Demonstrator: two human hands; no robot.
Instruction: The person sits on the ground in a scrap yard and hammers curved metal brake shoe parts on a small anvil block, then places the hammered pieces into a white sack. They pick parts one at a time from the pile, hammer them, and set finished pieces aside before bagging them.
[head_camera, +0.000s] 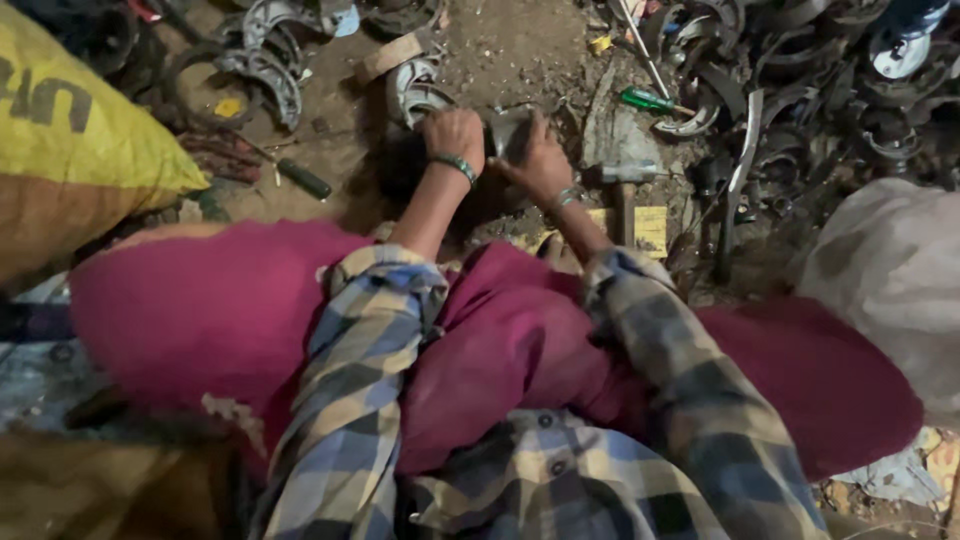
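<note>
While the head camera looks down over plaid sleeves and magenta-clad knees, both hands meet on the dirt ground (500, 50) just ahead of the knees, toward its far middle. The left hand (453, 133) is curled into a loose fist, fingers pressed together, a green bangle (456, 165) at the wrist; whether it grips anything underneath cannot be told. The right hand (540, 165) has its fingers closed around the edge of a small grey metal piece (510, 130), which sits between the two hands and touches both. A metal bracelet (567, 196) circles the right wrist.

Just right of the right hand a hammer (622, 180) lies on the ground, its wooden handle pointing toward the person over a yellow scrap. Farther off, a green-handled screwdriver (648, 100) rests near a heap of curved metal parts (830, 90) filling the far right corner. More curved parts (265, 60) lie at the far left. A dark-handled tool (303, 179) lies left of the hands. A yellow sack (70, 140) fills the left edge, a pale sack (890, 270) the right.
</note>
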